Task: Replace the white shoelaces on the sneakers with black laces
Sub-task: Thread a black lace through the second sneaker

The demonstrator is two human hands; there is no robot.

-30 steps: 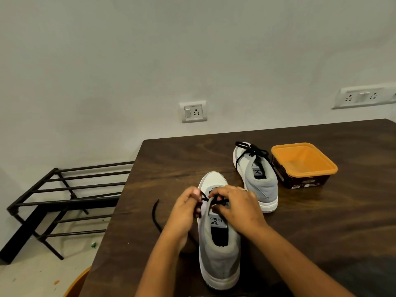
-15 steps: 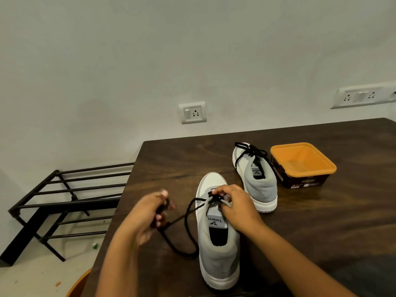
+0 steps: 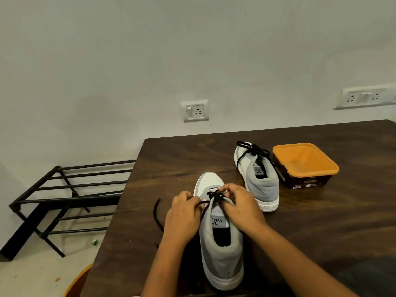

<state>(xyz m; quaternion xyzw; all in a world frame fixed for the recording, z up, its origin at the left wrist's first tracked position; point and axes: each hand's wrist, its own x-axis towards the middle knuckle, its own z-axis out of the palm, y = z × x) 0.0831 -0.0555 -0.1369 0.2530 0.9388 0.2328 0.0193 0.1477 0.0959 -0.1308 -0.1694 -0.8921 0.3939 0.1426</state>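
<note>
The near shoe stands on the tabletop, heel toward the person. Over its top eyelets, the left hand and right hand each pinch the black lace in curled fingers. Best to keep the 2 ends evenly taut, cross them low against the tongue, and match the bow on the far shoe beside the tub.

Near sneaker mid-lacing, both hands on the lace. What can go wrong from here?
1. The left hand and right hand both pinch the black lace. Nothing pins the near sneaker, so a hard pull may drag it.
2. The loose end trails beside the left wrist near the left edge of the table and could snag.
3. Fingers cover the top eyelets, so a skipped hole may go unnoticed.
</note>
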